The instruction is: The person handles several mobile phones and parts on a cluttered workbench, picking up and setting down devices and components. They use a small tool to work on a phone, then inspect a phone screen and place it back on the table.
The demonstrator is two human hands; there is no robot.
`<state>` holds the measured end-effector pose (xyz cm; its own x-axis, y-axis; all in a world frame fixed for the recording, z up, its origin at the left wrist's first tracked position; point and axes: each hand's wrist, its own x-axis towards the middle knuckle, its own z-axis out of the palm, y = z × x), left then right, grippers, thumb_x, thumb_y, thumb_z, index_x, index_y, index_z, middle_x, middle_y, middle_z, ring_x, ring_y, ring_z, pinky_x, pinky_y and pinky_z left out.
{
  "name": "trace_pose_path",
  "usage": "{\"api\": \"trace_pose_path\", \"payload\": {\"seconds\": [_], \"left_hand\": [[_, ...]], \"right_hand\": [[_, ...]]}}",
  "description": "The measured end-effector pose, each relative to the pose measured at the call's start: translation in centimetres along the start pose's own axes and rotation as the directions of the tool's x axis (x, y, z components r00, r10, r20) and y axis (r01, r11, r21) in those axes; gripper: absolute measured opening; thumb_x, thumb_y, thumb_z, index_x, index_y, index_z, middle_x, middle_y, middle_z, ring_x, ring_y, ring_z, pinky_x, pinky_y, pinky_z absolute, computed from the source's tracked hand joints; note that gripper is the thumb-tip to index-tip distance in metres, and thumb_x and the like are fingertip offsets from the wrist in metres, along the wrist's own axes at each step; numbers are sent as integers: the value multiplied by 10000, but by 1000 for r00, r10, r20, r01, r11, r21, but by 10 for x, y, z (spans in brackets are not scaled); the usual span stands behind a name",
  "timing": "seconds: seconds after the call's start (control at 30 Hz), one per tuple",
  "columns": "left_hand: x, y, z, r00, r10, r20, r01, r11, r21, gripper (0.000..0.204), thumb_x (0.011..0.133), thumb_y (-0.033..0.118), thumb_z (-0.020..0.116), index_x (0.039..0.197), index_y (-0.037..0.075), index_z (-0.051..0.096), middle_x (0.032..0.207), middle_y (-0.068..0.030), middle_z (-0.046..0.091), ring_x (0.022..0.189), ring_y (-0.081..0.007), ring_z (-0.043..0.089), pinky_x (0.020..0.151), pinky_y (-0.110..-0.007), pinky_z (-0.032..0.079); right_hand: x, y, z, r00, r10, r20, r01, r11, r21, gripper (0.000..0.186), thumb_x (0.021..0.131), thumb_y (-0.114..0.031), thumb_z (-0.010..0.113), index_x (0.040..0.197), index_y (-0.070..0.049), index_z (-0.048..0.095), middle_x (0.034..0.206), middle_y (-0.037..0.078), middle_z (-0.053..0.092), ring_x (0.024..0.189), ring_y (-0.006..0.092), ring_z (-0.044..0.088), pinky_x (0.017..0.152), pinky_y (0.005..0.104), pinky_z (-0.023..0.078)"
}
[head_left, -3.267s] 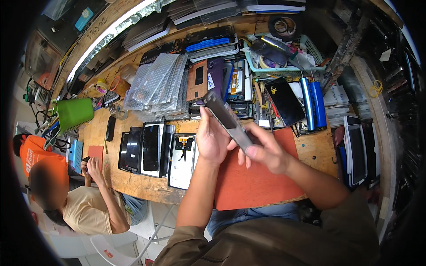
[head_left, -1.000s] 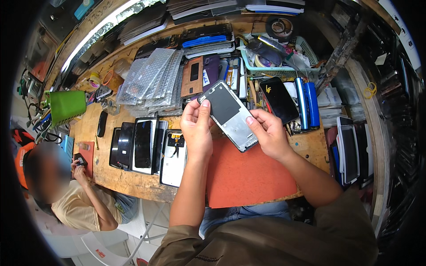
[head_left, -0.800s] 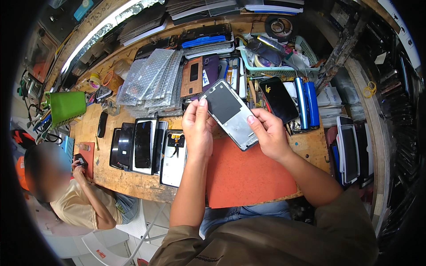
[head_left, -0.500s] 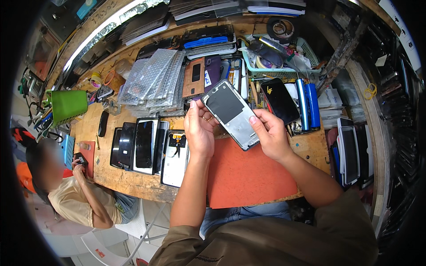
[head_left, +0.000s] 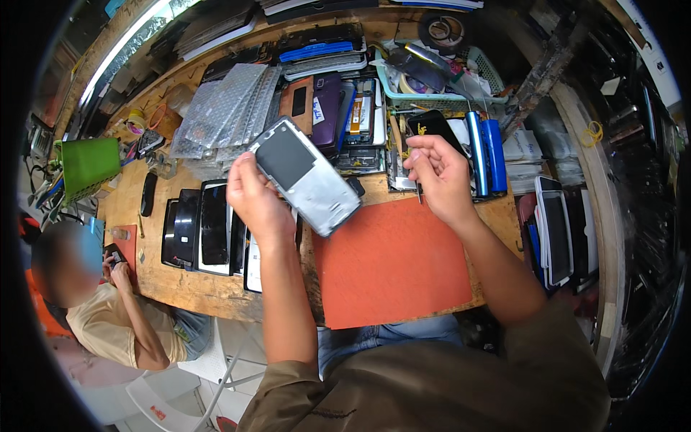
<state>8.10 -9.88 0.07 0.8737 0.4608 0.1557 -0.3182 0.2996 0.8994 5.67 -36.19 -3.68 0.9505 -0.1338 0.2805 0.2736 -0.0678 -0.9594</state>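
Observation:
My left hand (head_left: pixel 263 198) grips a phone's mid-frame (head_left: pixel 325 198) by its left edge. The frame is silver-grey with a dark rectangular patch, and it hangs tilted over the far left corner of an orange mat (head_left: pixel 392 266). My right hand (head_left: pixel 445 176) is raised above the mat's far edge with its fingers closed in a pinch. A thin dark tool (head_left: pixel 419 193) points down from below those fingers; its kind is too small to tell. Behind the right hand lies a black-screened phone (head_left: pixel 437 126) with a yellow squiggle on it.
Several tablets and screens (head_left: pixel 214 227) lean on the bench at left. Bubble-wrap sleeves (head_left: pixel 216 119), phone parts (head_left: pixel 327 108) and a pale green basket (head_left: pixel 439 103) fill the back. Blue cylinders (head_left: pixel 492 158) stand at right. A co-worker (head_left: pixel 129 324) sits at far left, holding a phone.
My right hand has let go of the phone mid-frame and moved up and away, now with a thin tool. My left hand has drawn the frame to the left. The whole view has shifted slightly.

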Motion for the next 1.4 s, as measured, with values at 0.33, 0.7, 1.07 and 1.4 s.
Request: {"api": "trace_pose_path", "payload": {"seconds": [0.33, 0.7, 1.07, 1.4], "left_hand": [[-21, 8, 5, 990, -109, 89, 90, 978, 186, 235, 1063, 111, 539, 1247, -4, 629, 806, 46, 583, 658, -19, 493, 579, -199, 421], [-164, 20, -59, 826, -513, 235, 517, 855, 49, 390, 1098, 66, 414, 1487, 64, 387, 1230, -134, 647, 1058, -219, 704, 891, -365, 637], [-181, 51, -126, 950, -67, 304, -209, 585, 784, 91, 957, 39, 668, 1036, 13, 707, 867, -107, 652, 743, -233, 673, 638, -342, 535], [-184, 32, -120, 837, 82, 541, -521, 424, 741, 272, 803, 51, 774, 1073, 87, 769, 829, -41, 587, 759, -230, 605, 623, -353, 504]], "right_hand": [[21, -36, -32, 999, -50, -11, 46, 964, -262, 182, 1009, -114, 661, 1140, 0, 716, 946, 46, 735, 779, 71, 638, 716, 230, 522], [41, -22, -8, 782, 384, 490, 405, 284, -869, 216, 861, -230, 801, 886, -39, 703, 920, 192, 717, 968, 394, 700, 833, 496, 537], [-46, -67, 29, 876, 12, 483, 270, 816, -510, 130, 942, -55, 695, 1059, -4, 719, 865, 124, 707, 768, 231, 686, 697, 328, 539], [-137, -52, 98, 862, -57, 503, 280, 881, -380, 176, 879, 47, 706, 1051, 10, 698, 849, 143, 621, 651, 312, 644, 549, 386, 504]]}}
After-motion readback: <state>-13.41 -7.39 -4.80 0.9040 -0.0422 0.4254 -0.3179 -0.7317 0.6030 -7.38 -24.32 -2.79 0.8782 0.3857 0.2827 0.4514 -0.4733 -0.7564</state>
